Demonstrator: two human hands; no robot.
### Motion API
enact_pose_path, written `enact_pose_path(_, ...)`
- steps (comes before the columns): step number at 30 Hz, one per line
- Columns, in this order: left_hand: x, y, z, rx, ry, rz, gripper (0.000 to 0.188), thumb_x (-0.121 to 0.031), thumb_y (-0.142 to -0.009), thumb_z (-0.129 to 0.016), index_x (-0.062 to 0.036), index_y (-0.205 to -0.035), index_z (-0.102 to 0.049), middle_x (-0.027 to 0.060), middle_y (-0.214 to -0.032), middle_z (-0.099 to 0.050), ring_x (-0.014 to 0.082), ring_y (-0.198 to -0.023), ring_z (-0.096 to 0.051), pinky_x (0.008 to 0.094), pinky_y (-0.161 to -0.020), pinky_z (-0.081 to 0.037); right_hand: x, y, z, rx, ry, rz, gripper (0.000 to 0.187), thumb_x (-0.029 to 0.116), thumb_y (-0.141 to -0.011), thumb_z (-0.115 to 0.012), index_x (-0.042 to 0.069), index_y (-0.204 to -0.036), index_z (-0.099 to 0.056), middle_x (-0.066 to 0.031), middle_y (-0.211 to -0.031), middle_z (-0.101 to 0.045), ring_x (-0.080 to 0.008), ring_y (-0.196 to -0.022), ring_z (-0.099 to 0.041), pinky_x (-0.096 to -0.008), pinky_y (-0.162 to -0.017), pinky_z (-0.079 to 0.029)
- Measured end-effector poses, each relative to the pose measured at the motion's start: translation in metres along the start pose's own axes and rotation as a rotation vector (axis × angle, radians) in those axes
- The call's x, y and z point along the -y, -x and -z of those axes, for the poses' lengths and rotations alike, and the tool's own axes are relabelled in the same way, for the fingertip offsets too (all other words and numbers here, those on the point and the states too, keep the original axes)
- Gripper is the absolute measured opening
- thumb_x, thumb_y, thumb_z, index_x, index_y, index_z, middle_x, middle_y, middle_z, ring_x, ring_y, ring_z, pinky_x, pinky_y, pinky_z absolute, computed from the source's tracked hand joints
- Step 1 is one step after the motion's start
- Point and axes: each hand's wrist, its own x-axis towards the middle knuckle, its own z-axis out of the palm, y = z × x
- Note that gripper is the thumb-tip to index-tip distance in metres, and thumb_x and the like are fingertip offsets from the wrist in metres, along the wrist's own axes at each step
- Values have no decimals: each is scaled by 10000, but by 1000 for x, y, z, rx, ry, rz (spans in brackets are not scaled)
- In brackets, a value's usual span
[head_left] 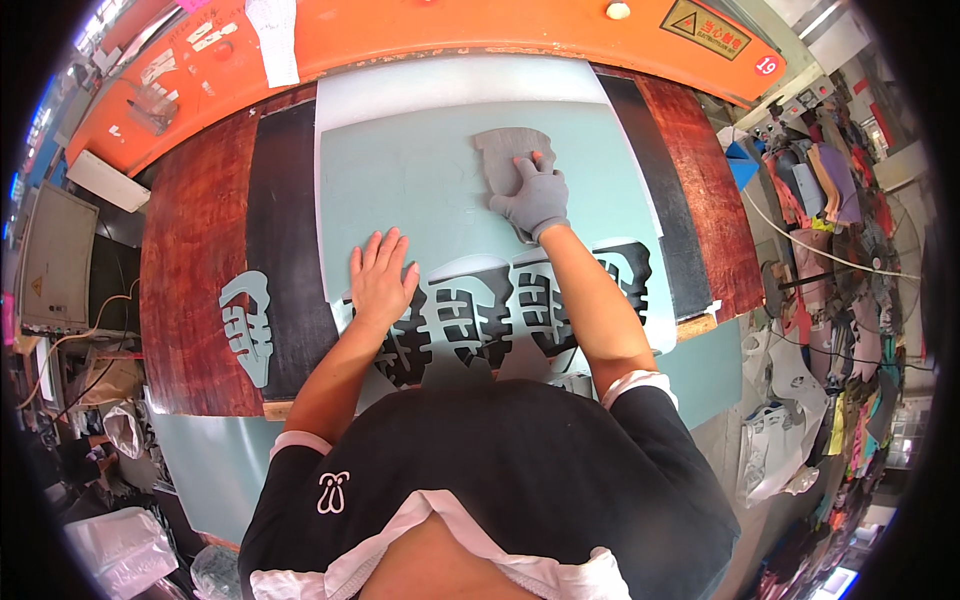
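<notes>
A pale green sheet (400, 170) lies over a white board (460, 78) in front of me. Bare and flat, with fingers slightly spread, my left hand (381, 285) rests on the sheet's near left part. My right hand (537, 200), in a grey glove with some fingertips exposed, grips a grey cutting die (505, 150) with a wavy outline at the sheet's right half. The die's underside is hidden. Along the sheet's near edge run several slotted cut-outs, and dark surface shows through them. A loose slotted green piece (260, 365) lies on the left.
An orange machine beam (400, 30) with a warning label crosses the far side. Reddish-brown boards (190, 280) and black strips (285, 230) flank the sheet. More green sheet (215, 465) lies lower left. Colourful material pieces (830, 180) hang at right, near a white cable.
</notes>
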Motion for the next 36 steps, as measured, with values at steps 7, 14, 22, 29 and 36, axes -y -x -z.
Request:
enact_pose_path(7,0,0,-4,-22,23,-12,442,-278,-821,-618,-76,-1210,-557,68,-1349,-481,301,-1256,-413,540,-1026,-285,-30,7,-22,-266,-144,147,731,467,-653,-723,30,-1210,-544,-203,-1321,-456,-383,-1147,-464,-433,-951,-416)
enact_pose_path(14,4,-3,-6,-68,-24,-74,414,-275,-806,-622,-78,-1168,-581,64,-1307,-516,297,-1231,-437,531,-996,-319,-133,123,12,-421,-204,74,493,321,-787,-686,-8,-1130,-556,-212,-1222,-523,-373,-1155,-467,-428,-966,-392)
enact_pose_path(22,19,3,-26,-138,-96,-104,385,-265,-804,-600,-82,-1143,-591,67,-1296,-520,287,-1212,-450,508,-986,-330,-191,217,-9,-664,-128,160,216,138,-708,-659,6,-855,-572,-169,-883,-574,-352,-845,-556,-436,-750,-453)
enact_pose_path(29,-7,13,15,-136,2,30,286,-250,-804,-615,-50,-1009,-605,133,-1127,-557,327,-1048,-515,436,-900,-389,-187,197,-11,-743,-218,310,174,136,-703,-644,46,-826,-559,-135,-784,-573,-349,-739,-555,-448,-669,-440)
enact_pose_path(36,-84,150,-2,-316,-33,158,251,-237,-752,-645,-47,-880,-543,126,-855,-559,332,-832,-539,445,-711,-420,-207,149,24,-645,-643,345,200,212,-884,-542,19,-894,-596,-165,-783,-603,-327,-720,-580,-392,-681,-456)
